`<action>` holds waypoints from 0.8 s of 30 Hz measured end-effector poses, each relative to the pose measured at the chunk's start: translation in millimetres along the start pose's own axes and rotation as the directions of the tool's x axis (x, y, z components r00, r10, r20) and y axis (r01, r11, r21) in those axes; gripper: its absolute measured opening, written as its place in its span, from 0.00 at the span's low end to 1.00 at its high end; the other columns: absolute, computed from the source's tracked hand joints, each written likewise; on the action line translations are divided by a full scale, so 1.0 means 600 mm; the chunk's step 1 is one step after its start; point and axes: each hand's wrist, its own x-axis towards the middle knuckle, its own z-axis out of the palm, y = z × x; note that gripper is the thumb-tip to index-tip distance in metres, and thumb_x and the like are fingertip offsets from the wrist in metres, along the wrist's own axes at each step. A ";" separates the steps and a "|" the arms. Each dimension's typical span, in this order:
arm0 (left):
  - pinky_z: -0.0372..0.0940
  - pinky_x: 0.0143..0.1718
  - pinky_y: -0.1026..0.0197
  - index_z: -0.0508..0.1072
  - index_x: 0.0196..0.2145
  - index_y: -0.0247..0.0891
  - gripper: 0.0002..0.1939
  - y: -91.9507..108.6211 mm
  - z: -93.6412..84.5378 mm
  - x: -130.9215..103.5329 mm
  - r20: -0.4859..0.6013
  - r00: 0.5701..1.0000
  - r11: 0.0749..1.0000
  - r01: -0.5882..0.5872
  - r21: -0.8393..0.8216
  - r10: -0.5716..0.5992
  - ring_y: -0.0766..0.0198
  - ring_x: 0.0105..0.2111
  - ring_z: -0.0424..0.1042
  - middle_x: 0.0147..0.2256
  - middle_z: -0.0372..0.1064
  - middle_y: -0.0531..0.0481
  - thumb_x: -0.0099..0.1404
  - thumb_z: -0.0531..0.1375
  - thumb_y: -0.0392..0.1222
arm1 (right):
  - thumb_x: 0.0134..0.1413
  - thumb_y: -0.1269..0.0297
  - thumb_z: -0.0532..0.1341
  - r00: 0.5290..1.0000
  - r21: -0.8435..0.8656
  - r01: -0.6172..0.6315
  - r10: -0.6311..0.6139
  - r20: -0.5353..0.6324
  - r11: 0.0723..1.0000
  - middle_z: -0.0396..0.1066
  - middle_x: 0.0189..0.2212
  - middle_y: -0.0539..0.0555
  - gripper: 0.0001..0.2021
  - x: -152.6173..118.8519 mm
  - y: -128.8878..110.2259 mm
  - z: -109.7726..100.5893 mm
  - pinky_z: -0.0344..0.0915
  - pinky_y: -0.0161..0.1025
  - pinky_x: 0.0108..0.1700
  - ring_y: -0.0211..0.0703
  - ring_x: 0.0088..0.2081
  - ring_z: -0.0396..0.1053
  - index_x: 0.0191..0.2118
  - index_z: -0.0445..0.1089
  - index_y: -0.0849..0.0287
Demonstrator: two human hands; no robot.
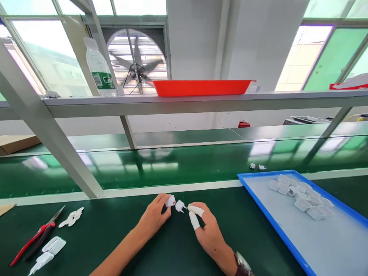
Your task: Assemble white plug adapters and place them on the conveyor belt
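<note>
white plug (180, 206) between both hands' fingertips

Daylight pours in through the big windows (51, 57), washing them out to near white. Glare streaks across the shiny green belt (172, 165). The wide lens bends the shelf (201, 101) and frame at the edges. The foreground is sharp, its shadows soft.

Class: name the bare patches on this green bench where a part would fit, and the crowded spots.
Bare: green top between left hand and red-handled pliers; between right hand and blue tray; the tray's near half. Crowded: white housings at its far end; between the hands, a white plug.
</note>
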 end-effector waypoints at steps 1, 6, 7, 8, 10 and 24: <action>0.66 0.58 0.50 0.79 0.49 0.44 0.17 -0.012 -0.006 0.030 -0.027 0.999 0.999 0.024 0.027 -0.024 0.50 0.50 0.75 0.48 0.78 0.45 0.61 0.62 0.38 | 0.67 0.71 0.56 0.998 -0.062 0.068 -0.068 0.006 0.996 0.76 0.45 0.59 0.13 0.001 0.001 -0.003 0.76 0.45 0.49 0.47 0.46 0.76 0.51 0.73 0.56; 0.67 0.54 0.46 0.75 0.51 0.36 0.15 -0.077 -0.023 0.150 -0.163 0.966 0.955 0.232 0.186 -0.203 0.49 0.49 0.75 0.47 0.77 0.40 0.69 0.60 0.43 | 0.60 0.80 0.54 0.971 -0.223 0.230 -0.206 0.124 0.947 0.74 0.39 0.57 0.14 -0.008 0.009 0.003 0.73 0.43 0.40 0.46 0.38 0.72 0.45 0.70 0.57; 0.67 0.55 0.45 0.74 0.51 0.35 0.15 -0.087 -0.023 0.161 -0.182 0.955 0.938 0.271 0.215 -0.234 0.50 0.50 0.75 0.48 0.77 0.40 0.71 0.60 0.44 | 0.59 0.80 0.54 0.966 -0.233 0.245 -0.216 0.146 0.941 0.74 0.38 0.56 0.14 -0.011 0.012 0.007 0.71 0.43 0.39 0.46 0.37 0.72 0.44 0.70 0.57; 0.66 0.56 0.44 0.74 0.51 0.35 0.15 -0.096 -0.022 0.168 -0.200 0.944 0.920 0.309 0.243 -0.264 0.51 0.51 0.75 0.49 0.76 0.41 0.71 0.61 0.46 | 0.58 0.80 0.55 0.962 -0.235 0.252 -0.217 0.166 0.939 0.74 0.38 0.56 0.13 -0.013 0.014 0.011 0.70 0.42 0.38 0.46 0.37 0.71 0.43 0.69 0.57; 0.65 0.58 0.41 0.74 0.51 0.35 0.15 -0.110 -0.020 0.172 -0.239 0.916 0.874 0.384 0.298 -0.321 0.51 0.53 0.73 0.51 0.74 0.43 0.72 0.62 0.47 | 0.55 0.79 0.58 0.962 -0.226 0.239 -0.197 0.190 0.944 0.74 0.38 0.56 0.13 -0.018 0.021 0.017 0.69 0.42 0.38 0.46 0.37 0.71 0.43 0.69 0.57; 0.57 0.67 0.38 0.66 0.61 0.34 0.32 -0.073 -0.018 0.049 -0.360 0.932 0.919 0.182 0.349 -0.048 0.41 0.66 0.59 0.65 0.61 0.35 0.69 0.51 0.58 | 0.57 0.64 0.67 0.942 -0.348 0.203 -0.087 0.323 0.915 0.76 0.37 0.54 0.04 -0.027 0.056 0.040 0.63 0.39 0.41 0.43 0.37 0.72 0.35 0.73 0.58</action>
